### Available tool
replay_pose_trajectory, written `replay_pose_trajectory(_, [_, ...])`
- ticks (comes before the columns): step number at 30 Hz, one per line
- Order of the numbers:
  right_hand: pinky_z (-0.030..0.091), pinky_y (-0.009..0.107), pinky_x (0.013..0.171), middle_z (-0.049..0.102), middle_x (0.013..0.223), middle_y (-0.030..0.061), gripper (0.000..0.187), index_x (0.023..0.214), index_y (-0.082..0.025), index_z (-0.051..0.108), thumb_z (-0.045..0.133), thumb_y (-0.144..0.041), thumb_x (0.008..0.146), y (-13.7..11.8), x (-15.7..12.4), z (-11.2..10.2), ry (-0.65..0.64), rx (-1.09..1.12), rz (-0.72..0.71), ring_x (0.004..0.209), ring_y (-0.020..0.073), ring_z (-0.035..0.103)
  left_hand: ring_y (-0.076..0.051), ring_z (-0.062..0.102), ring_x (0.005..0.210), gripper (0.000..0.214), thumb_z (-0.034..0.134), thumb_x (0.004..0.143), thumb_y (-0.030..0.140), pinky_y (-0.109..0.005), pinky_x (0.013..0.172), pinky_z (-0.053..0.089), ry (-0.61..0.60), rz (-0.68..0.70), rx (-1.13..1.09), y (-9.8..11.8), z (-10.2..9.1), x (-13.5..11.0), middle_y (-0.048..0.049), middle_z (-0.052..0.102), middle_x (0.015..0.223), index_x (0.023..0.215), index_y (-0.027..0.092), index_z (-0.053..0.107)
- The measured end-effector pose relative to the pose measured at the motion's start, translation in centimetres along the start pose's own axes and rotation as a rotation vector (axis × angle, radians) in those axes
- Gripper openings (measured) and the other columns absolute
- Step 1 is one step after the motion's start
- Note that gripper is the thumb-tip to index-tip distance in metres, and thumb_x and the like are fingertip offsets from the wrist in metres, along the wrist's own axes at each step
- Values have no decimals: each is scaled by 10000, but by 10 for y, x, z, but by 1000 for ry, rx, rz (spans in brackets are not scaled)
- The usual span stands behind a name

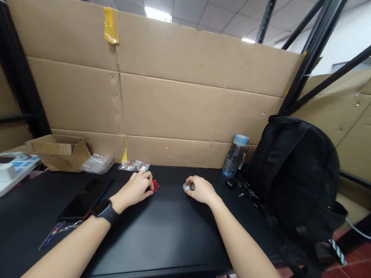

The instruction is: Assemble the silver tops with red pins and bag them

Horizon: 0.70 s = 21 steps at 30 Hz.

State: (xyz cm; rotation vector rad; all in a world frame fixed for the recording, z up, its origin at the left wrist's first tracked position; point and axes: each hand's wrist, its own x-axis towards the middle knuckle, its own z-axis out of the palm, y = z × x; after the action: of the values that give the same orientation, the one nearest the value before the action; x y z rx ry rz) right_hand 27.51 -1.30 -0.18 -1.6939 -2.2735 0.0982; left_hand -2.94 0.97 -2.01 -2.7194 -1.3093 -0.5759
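Note:
My left hand [138, 185], with a dark watch on its wrist, rests low over the black table. Its fingers curl closed around a small bundle of red cord [156, 185], and red loops stick out past the fingertips. To the right, my right hand [201, 189] grips a small, round, silvery object [187, 186] between thumb and fingers, at the table surface. The fingers partly cover it, so its exact kind is not clear. Just behind my left hand lies a clear plastic packet [134, 165] with small items inside.
At the left are a power strip [5, 179], an open cardboard box [61, 152], a plastic bag [98, 164], a dark tablet-like slab [82, 199] and a keychain [54, 232]. A water bottle [235, 156], keys [247, 190] and a black backpack [299, 175] stand right. Cardboard [168, 107] walls the back.

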Motion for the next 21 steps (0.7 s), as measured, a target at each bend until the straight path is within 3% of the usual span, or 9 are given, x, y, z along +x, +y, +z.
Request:
replay_pose_trajectory(4, [424, 264, 708, 707, 1022, 36, 278, 1046, -260, 706, 695, -285, 769, 2, 1, -2, 5, 30, 0, 909, 199, 661, -256, 526, 991, 166, 638, 890, 290, -377, 846, 379, -13, 12, -6, 5, 1, -1, -69, 605, 966, 754, 212, 693])
replay_pose_trajectory(8, [440, 258, 717, 721, 1000, 17, 297, 1038, -264, 711, 721, -256, 741, 8, 4, 0, -3, 122, -16, 885, 181, 660, -231, 539, 965, 187, 528, 968, 286, -352, 839, 378, -13, 77, -47, 13, 0, -2, -62, 640, 951, 835, 211, 637])
replay_pose_trajectory(11, [458, 264, 750, 725, 980, 13, 312, 1027, -254, 716, 742, -248, 716, 13, 7, 3, -5, 175, -35, 875, 178, 655, -201, 558, 904, 176, 458, 1005, 282, -332, 839, 389, 40, 77, -138, 22, -3, 0, -37, 650, 917, 901, 217, 584])
replay_pose_trajectory(15, [480, 284, 793, 716, 990, 23, 358, 1024, -233, 706, 777, -244, 673, 14, 10, 4, 65, 251, -20, 878, 180, 638, -188, 585, 855, 165, 508, 990, 316, -335, 854, 405, 137, 43, -240, 36, -7, 4, -17, 666, 881, 883, 221, 590])
replay_pose_trajectory(21, [531, 309, 797, 697, 1010, 50, 482, 1111, -200, 619, 800, -309, 677, -9, 8, 6, 102, 726, -110, 864, 171, 646, -207, 622, 930, 150, 622, 946, 370, -371, 904, 405, 215, 16, -308, 46, -6, 7, -13, 747, 940, 1016, 257, 691])
